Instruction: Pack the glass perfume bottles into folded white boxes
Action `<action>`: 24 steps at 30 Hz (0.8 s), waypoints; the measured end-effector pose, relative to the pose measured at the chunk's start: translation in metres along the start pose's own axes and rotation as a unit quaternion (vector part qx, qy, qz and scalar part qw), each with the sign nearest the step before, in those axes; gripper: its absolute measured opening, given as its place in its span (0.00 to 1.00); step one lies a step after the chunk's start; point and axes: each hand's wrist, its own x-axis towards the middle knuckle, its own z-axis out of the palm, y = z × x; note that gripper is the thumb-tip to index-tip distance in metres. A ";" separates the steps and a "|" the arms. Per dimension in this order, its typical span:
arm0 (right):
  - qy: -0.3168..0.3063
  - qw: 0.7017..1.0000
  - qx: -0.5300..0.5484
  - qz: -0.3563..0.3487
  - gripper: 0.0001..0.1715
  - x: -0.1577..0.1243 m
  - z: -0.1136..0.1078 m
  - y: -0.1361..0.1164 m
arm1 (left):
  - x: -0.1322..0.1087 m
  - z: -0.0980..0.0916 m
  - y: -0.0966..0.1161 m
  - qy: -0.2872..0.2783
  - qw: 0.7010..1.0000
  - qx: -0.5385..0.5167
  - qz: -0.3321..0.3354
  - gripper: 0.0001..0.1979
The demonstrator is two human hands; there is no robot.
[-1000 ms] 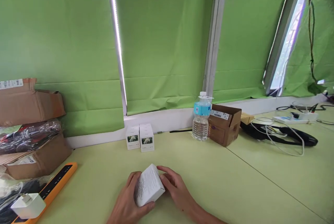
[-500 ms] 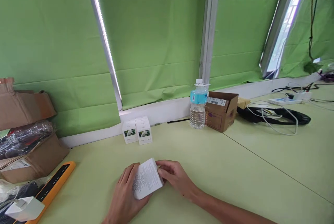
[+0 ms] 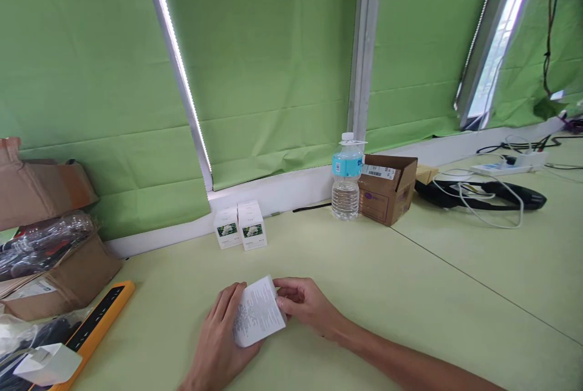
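A small white carton [image 3: 259, 313] with fine grey print on its upper face lies tilted between my hands, just over the table. My left hand [image 3: 222, 330] is wrapped round its left side, thumb along the near edge and fingers on the far side. At the carton's right end, my right hand [image 3: 310, 308] pinches the edge with thumb and forefinger; its other fingers are curled and partly hidden. Beyond them, two white cartons [image 3: 252, 228] with a flower picture stand side by side against the wall ledge.
A water bottle [image 3: 346, 187] and an open brown box [image 3: 386, 190] stand at the back. To their right lies a black headset-like thing [image 3: 523, 195] with white cable. At left are stacked cardboard boxes [image 3: 77, 269], an orange power strip [image 3: 98, 327] and a white adapter [image 3: 49, 365].
The camera view has shifted very slightly. Both hands keep their hold on the carton in almost the same pose.
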 end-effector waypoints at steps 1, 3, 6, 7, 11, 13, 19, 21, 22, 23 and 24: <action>-0.010 1.000 -0.007 0.003 0.26 0.000 -0.002 -0.001 | 0.000 0.000 0.000 0.002 1.000 0.005 0.007 0.37; -0.035 0.999 -0.020 0.010 0.24 0.001 -0.007 -0.003 | 0.000 -0.002 -0.001 0.007 1.000 0.015 0.026 0.37; -0.063 0.997 -0.044 0.016 0.23 0.002 -0.012 -0.006 | -0.001 -0.004 -0.002 0.009 0.998 0.030 0.061 0.36; -0.063 0.997 -0.053 0.014 0.22 0.001 -0.013 -0.007 | -0.001 -0.004 -0.002 0.009 0.997 0.034 0.071 0.36; -0.043 0.996 -0.075 -0.001 0.21 0.000 -0.007 -0.011 | -0.001 -0.003 -0.002 0.005 0.997 0.027 0.070 0.35; -0.040 0.996 -0.077 0.006 0.20 0.000 -0.005 -0.011 | -0.001 -0.003 -0.001 -0.001 0.998 0.014 0.057 0.35; -0.005 0.998 -0.040 0.039 0.17 0.008 -0.016 -0.002 | 0.001 -0.006 0.000 -0.017 0.999 -0.039 -0.005 0.33; 0.036 0.997 -0.058 0.040 0.19 0.010 -0.020 0.003 | 0.001 -0.006 -0.001 -0.020 0.998 -0.050 -0.018 0.33; 0.061 0.994 -0.079 0.036 0.20 0.010 -0.021 0.005 | 0.001 -0.006 -0.002 -0.022 0.998 -0.053 -0.021 0.34; 0.090 0.989 -0.114 0.025 0.22 0.010 -0.021 0.006 | 0.001 -0.006 -0.002 -0.024 0.998 -0.055 -0.023 0.34; 0.119 0.980 -0.160 0.005 0.23 0.009 -0.020 0.007 | 0.001 -0.005 -0.003 -0.025 0.998 -0.056 -0.024 0.33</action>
